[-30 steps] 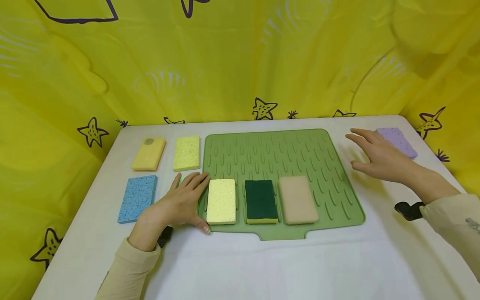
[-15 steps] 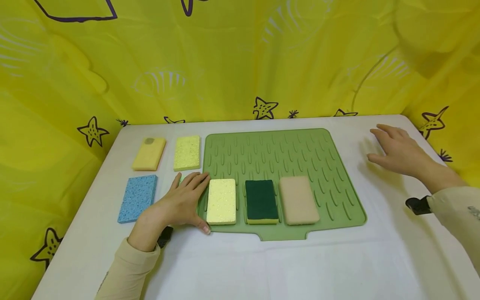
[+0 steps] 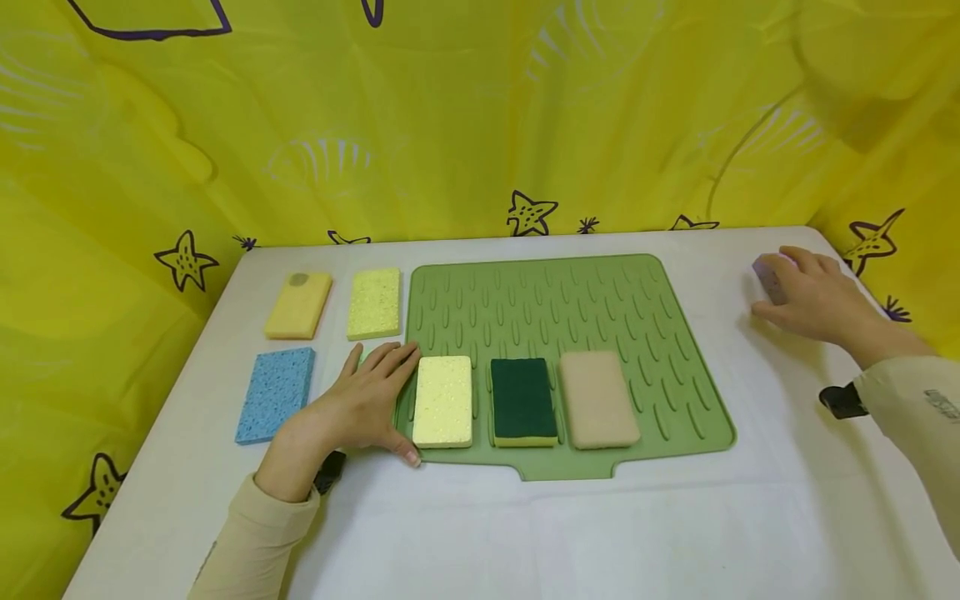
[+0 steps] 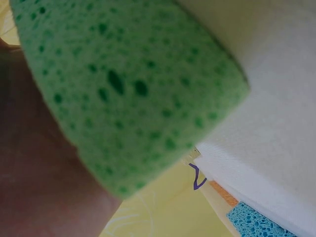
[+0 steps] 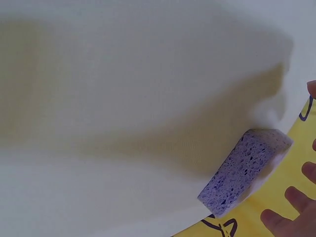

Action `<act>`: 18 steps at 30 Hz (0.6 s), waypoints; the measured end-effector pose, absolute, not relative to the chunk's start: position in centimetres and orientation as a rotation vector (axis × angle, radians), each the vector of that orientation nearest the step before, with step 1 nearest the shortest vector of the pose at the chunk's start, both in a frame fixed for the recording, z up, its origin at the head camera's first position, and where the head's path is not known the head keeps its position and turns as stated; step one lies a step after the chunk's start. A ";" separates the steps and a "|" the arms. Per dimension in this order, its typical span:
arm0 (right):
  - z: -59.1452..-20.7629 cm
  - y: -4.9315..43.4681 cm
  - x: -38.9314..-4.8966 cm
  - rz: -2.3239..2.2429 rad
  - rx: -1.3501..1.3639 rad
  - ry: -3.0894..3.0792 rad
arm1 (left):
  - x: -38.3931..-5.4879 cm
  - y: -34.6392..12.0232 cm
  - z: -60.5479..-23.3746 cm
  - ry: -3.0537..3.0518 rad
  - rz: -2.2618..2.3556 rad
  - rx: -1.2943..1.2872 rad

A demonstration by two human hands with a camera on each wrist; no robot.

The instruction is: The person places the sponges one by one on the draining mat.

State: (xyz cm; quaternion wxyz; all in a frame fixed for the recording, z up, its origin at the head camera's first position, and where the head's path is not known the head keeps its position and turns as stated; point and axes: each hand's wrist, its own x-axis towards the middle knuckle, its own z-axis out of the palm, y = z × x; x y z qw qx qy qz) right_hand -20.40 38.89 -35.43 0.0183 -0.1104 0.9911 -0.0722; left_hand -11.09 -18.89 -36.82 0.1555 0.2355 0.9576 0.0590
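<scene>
A purple sponge (image 5: 239,165) lies on the table at the far right. My right hand (image 3: 817,296) is over it with fingers spread, and only the sponge's left end shows in the head view. In the right wrist view the fingertips (image 5: 296,198) stand apart from the sponge. My left hand (image 3: 360,408) rests at the left edge of the green ridged mat (image 3: 540,308), its fingers and thumb spread along that edge. Beneath this hand is a green sponge (image 4: 128,94), mostly hidden in the head view. Nothing visible shows the left fingers curling round it.
On the mat's front half stand in a row a pale yellow sponge (image 3: 443,402), a dark green scouring sponge (image 3: 522,400) and a beige sponge (image 3: 598,400). Left of the mat lie a blue sponge (image 3: 275,396), an orange-yellow sponge (image 3: 298,307) and a speckled yellow sponge (image 3: 373,303). A yellow curtain (image 3: 450,125) hangs behind.
My right hand has moved right, away from the mat's side and over the purple sponge. My left hand and the sponges stay where they were.
</scene>
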 end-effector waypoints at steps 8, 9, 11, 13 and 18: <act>-35.5 39.5 -21.4 -0.178 -0.301 3.021 | -11.1 -19.0 -37.0 2.745 0.178 0.673; -35.5 39.6 -21.5 -0.182 -0.293 3.010 | -11.1 -19.0 -37.0 2.744 0.180 0.671; -35.6 39.8 -21.7 -0.182 -0.276 2.981 | -11.1 -19.0 -37.0 2.743 0.180 0.669; -35.6 39.9 -21.7 -0.185 -0.253 2.951 | -11.1 -19.0 -37.0 2.740 0.181 0.666; -35.7 40.3 -21.9 -0.224 -0.177 2.888 | -11.1 -18.9 -36.9 2.741 0.178 0.667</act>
